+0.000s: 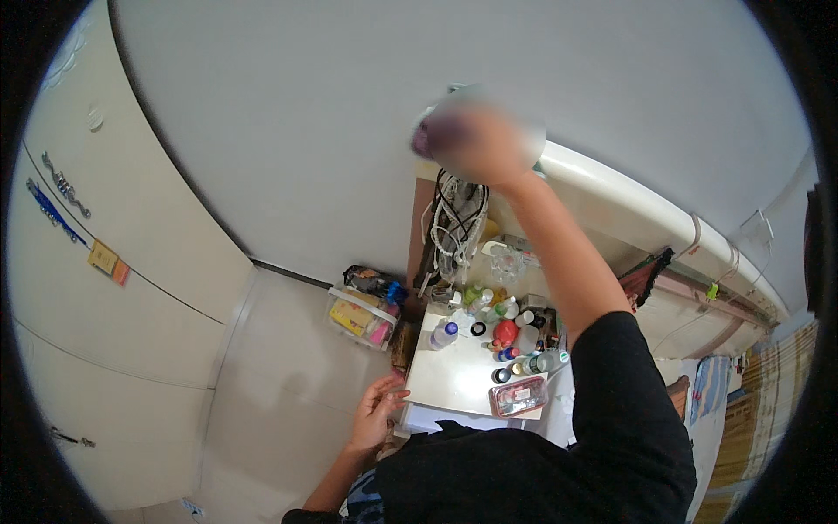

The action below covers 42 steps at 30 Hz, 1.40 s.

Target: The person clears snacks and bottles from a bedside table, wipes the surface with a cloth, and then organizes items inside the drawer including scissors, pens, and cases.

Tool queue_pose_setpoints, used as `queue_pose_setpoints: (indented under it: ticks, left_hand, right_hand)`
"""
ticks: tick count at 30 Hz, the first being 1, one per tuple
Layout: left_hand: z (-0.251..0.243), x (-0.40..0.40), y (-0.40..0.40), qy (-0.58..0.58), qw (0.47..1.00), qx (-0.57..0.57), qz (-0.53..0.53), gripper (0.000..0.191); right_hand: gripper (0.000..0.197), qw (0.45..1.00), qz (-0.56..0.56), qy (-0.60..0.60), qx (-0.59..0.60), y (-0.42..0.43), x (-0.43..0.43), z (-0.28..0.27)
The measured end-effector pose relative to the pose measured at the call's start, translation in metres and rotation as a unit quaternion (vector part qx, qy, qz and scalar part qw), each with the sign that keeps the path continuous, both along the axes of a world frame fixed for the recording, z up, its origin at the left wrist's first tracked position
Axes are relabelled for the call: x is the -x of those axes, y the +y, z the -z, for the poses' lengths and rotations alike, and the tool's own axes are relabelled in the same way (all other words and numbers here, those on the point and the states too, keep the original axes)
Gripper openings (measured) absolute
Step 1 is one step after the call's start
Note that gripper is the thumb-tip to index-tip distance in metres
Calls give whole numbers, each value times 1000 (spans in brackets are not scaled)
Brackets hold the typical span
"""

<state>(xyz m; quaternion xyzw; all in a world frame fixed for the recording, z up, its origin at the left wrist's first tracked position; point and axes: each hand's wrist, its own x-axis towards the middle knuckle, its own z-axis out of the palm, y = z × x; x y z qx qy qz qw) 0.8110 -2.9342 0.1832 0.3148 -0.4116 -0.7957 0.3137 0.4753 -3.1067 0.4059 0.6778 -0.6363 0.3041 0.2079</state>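
My left hand [376, 412] hangs at the left edge of a white bedside cabinet [445, 380], fingers loosely apart and nothing seen in them. My right arm reaches up over the headboard, and my right hand [488, 147] is blurred at its top. Beside it shows a purple thing [421, 139], possibly cloth; the blur hides whether the hand grips it. On the cabinet stand a clear bottle with a blue cap [445, 335], a red rounded object [505, 333] and several small bottles. A clear-lidded plastic box [518, 397] lies near the front edge, above a partly pulled-out drawer [452, 419].
A bundle of white and black cables [456, 219] hangs behind the cabinet, beside the cream headboard [609, 177]. On the floor to the left sits a clear storage box [360, 318] with a black bag [370, 280]. A cream wardrobe [150, 314] lines the left side.
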Motion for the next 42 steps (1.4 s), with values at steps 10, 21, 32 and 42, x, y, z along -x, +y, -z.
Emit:
queue_pose_setpoints:
  ticks: [10,21,32,42]
  left_hand:
    - [-15,-2,3,-45,998,13,45,32]
    - [1,-9,34,-88,993,-42,-62,27]
    - [-2,-11,58,-151,983,-54,-86,27]
    - [-13,23,53,-194,980,-28,-28,26]
  right_hand:
    - [26,979,157,-7,-128,26,-9,-21]
    - [46,813,576,-75,-36,305,222,-8]
    - [48,745,625,-180,148,407,359,25]
    - [40,820,364,-374,234,373,244,84]
